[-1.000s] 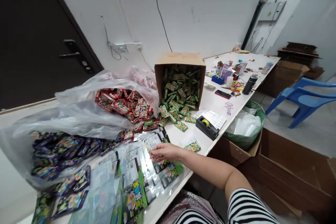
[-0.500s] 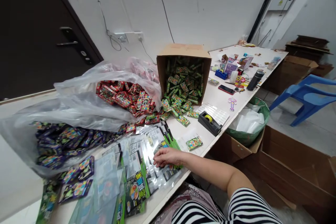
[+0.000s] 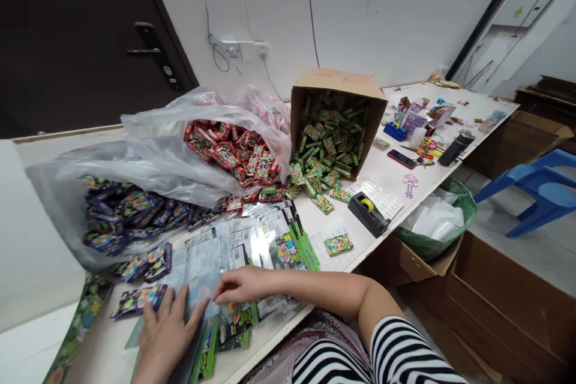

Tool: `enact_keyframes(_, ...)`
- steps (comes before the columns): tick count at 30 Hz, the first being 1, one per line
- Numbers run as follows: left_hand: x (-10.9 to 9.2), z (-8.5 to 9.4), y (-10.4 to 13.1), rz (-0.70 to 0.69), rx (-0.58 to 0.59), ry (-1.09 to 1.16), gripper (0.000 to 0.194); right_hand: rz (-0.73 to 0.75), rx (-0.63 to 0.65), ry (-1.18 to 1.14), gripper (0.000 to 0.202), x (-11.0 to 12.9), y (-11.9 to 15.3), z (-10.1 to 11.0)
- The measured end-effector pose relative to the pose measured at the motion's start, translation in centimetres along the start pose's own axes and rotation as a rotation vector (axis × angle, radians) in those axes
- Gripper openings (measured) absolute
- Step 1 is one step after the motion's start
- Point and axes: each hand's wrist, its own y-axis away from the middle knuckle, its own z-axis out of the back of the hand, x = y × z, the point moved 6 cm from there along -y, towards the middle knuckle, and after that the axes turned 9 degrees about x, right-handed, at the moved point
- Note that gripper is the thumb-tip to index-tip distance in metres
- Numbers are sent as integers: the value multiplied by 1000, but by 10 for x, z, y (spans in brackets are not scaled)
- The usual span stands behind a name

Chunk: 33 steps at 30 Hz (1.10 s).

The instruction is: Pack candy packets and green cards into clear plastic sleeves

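Packets first: a fanned stack of clear plastic printed packets with green edges (image 3: 252, 252) lies flat on the near edge of the white bench (image 3: 382, 177), directly in front of us. Our left hand (image 3: 167, 327) rests palm down on the near-left end of the stack, fingers (image 3: 173, 300) spread and flat on the top packet. Our right hand (image 3: 243, 284) lies on the same stack just to the right, fingers (image 3: 225, 294) drawn together with tips pressing the plastic; whether they pinch an edge we cannot tell. The two hands are close, thumb tips nearly meeting.

Just left of the stack lie loose purple foil sachets (image 3: 148, 261), spilling out of a large clear plastic bag (image 3: 148, 150) that holds more of them. Behind the stack the same bag mass holds a heap of small red printed boxes (image 3: 229, 153). To the right of that stands a brown cardboard carton tipped on its side (image 3: 335, 114), mouth toward us, with small green printed boxes (image 3: 326, 150) pouring out onto the bench. One single green box (image 3: 338, 244) lies apart, right of the stack near the bench edge.

Beyond it sits a black tape dispenser (image 3: 368, 213) beside a white sheet of labels (image 3: 381, 198). Farther along: a dark phone (image 3: 402, 159), a black cylindrical flask (image 3: 454, 149). Off the bench, a green-rimmed bin with white bags (image 3: 436, 225), open brown cartons on the floor (image 3: 508, 294), a blue plastic chair (image 3: 540, 189).
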Motion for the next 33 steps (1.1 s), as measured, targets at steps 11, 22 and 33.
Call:
enact_keyframes(11,-17,30,4,43,-72,199,55,-3,-70,645,19,19,-46,3)
enact_keyframes(22,-46,74,32,-153,42,913,27,386,-511,423,34,30,16,67)
enact_keyframes(33,-65,90,36,-340,-71,741,36,347,-572,453,41,57,13,93)
